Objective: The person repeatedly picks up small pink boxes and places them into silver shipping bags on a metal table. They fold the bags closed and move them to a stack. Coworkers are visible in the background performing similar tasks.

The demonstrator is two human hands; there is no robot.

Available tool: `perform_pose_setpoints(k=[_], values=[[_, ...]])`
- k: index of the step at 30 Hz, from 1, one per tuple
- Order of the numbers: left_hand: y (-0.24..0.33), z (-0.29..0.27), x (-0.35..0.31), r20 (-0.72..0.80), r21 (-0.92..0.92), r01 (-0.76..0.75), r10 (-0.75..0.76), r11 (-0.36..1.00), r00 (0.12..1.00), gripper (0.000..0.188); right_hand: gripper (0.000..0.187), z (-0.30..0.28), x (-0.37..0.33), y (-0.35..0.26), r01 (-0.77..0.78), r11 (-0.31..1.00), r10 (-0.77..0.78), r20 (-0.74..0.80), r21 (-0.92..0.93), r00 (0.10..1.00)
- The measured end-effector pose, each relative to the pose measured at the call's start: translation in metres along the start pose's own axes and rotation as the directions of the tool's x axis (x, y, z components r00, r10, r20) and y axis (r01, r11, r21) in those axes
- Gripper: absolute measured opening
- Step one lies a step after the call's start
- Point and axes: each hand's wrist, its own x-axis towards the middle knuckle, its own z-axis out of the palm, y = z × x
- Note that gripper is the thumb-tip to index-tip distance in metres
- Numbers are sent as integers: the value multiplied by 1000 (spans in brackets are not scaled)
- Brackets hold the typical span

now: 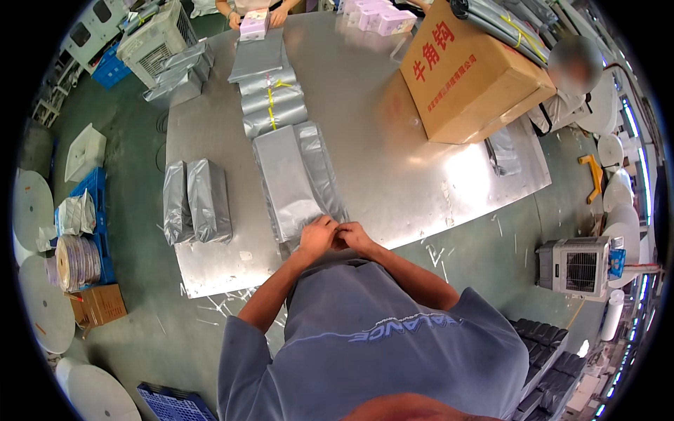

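A long silver-grey plastic bag point(283, 179) lies on the metal table in front of me, with something block-shaped filling it. Its loose side point(317, 165) spreads out flat on the right. At the bag's near end my left hand point(319, 236) is closed, fingers bent onto the plastic. Close beside it, my right hand point(356, 238) pinches the same end; the fingertips of both hands nearly meet and are partly hidden. Just beyond the bag lie rolled grey bags point(256, 116) tied with yellow string point(272, 112), and past them flat grey bags point(258, 62).
Two filled grey bags point(209, 200) stand at the table's left edge. A large cardboard box point(456, 84) leans at the far right, near another person point(562, 105). Across the metal table point(379, 161), a co-worker's hands hold a purple box point(255, 24). More purple boxes point(379, 17) stand there.
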Motion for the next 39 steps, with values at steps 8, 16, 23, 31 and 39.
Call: perform_pose_setpoints(k=[8,16,23,31,39], values=[[-35,-28,-113,43,154,79,-87,985,995,2,24,-17,0,-2,166,966,-144,119,-200,982],[-65,-120,-228,448,545,382,-644,746,619,44,63,-17,-24,-25,423,-49,-518,385,-905,764],[-98,-91,-64,291,480,-402,291,779,911,36,46,-28,37,-35,483,-90,-255,489,-871,834],[-107,-70,-53,220,-933,359,-735,34,642,24,37,-12,79,-61,276,916,-331,-159,-291,930],[-122,-29,-27,37,-872,442,-870,212,491,33,46,23,116,-41,240,672,-495,-183,-701,850]])
